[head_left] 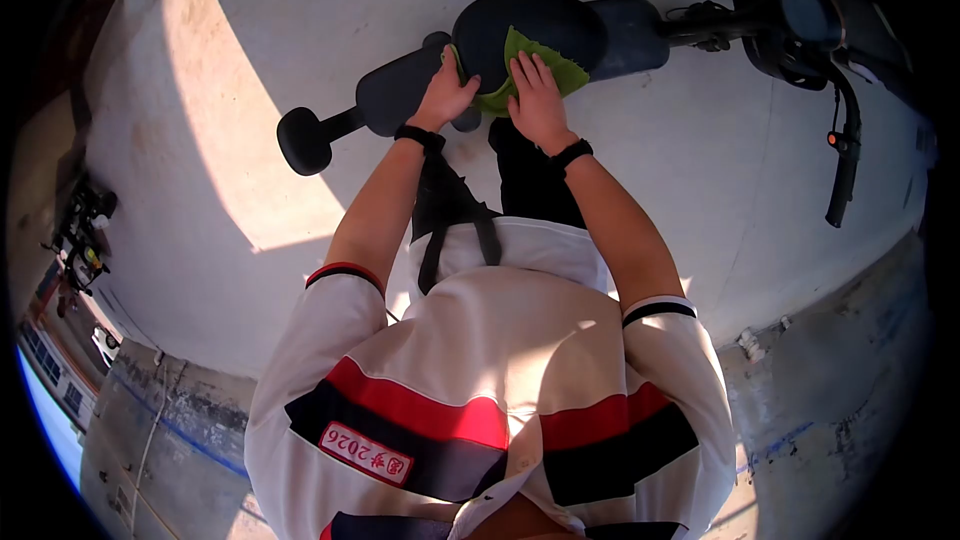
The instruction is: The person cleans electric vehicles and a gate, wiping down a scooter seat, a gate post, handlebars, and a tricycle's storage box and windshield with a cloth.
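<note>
A green cloth (553, 68) lies over the near side of the dark padded seat (520, 20) of an electric scooter or small bike. My right hand (538, 105) rests flat on this cloth, fingers stretched toward the seat's middle. At the seat's rear edge, my left hand (446, 98) holds another part of the cloth, its thumb apart and pointing right. A green edge shows beside its fingers; the fingertips are partly hidden. Both wrists wear black bands.
Left of the main seat are a smaller dark seat section (395, 90) and a rounded backrest pad (303, 141). The handlebar (843, 175) is at the right. Another parked vehicle (85, 230) stands far left. Sunlight crosses the pale concrete floor (720, 150).
</note>
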Tool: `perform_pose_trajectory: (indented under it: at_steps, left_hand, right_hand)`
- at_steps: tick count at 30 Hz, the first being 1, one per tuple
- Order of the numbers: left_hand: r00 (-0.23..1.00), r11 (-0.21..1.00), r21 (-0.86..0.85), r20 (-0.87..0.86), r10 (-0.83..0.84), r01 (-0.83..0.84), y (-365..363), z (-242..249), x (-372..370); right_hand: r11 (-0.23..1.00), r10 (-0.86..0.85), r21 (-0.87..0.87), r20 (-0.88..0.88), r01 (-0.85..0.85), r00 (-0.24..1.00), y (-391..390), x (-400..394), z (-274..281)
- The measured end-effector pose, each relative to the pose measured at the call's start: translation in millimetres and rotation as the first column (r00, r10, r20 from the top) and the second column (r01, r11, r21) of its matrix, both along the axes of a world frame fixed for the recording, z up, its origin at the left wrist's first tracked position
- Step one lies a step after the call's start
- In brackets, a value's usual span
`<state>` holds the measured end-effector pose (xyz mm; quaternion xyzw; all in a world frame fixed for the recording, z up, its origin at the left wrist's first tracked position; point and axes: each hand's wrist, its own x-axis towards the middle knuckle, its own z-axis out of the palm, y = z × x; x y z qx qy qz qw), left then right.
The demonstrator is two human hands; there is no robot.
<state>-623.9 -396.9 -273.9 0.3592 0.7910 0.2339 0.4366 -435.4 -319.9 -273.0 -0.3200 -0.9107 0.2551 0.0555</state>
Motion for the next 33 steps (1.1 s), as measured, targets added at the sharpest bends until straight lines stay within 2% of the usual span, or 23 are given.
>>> perform_pose_trajectory:
  at_steps: [4, 8, 11, 12, 15, 21, 25, 30, 33]
  left_hand:
    - [0.991, 0.990, 0.069, -0.067, -0.116, 0.121, -18.8, 13.3, -8.3]
    - [0.971, 0.932, 0.287, 0.021, -0.237, 0.222, -44.3, 22.4, -16.3]
    - [0.967, 0.927, 0.304, 0.058, -0.248, 0.220, -60.8, 42.2, -24.6]
    - [0.968, 0.957, 0.253, 0.163, -0.189, 0.144, -64.1, 55.2, -30.0]
    - [0.978, 0.936, 0.322, 0.094, -0.185, 0.146, -89.0, 67.6, -52.6]
    - [0.985, 0.924, 0.361, 0.065, -0.160, 0.126, -142.8, 97.2, -105.4]
    - [0.992, 0.933, 0.360, 0.111, -0.068, 0.024, -183.6, 118.6, -130.6]
    - [1.000, 0.915, 0.403, 0.020, -0.009, 0.000, -218.4, 129.8, -153.1]
    - [0.991, 0.881, 0.454, 0.048, 0.124, -0.132, -236.1, 137.1, -161.1]
  right_hand:
    - [0.998, -0.067, -0.021, -0.092, 0.065, 0.994, -19.9, -20.4, 0.0]
    - [0.993, -0.114, -0.045, -0.118, 0.110, 0.986, -30.1, -34.4, 0.1]
    - [0.990, -0.142, -0.036, -0.103, 0.139, 0.984, -37.4, -43.2, 4.4]
    - [0.990, -0.141, -0.033, -0.124, 0.138, 0.982, -39.5, -46.1, 2.4]
    - [0.984, -0.181, -0.014, -0.073, 0.180, 0.981, -46.3, -53.8, 3.7]
    - [0.977, -0.215, -0.004, -0.068, 0.215, 0.974, -65.5, -85.7, 12.9]
    - [0.954, -0.299, -0.040, -0.026, 0.297, 0.954, -91.4, -106.2, 32.1]
    - [0.936, -0.351, -0.063, -0.145, 0.345, 0.925, -118.1, -133.5, 66.8]
    - [0.949, -0.316, -0.092, -0.218, 0.303, 0.923, -119.1, -145.6, 85.8]
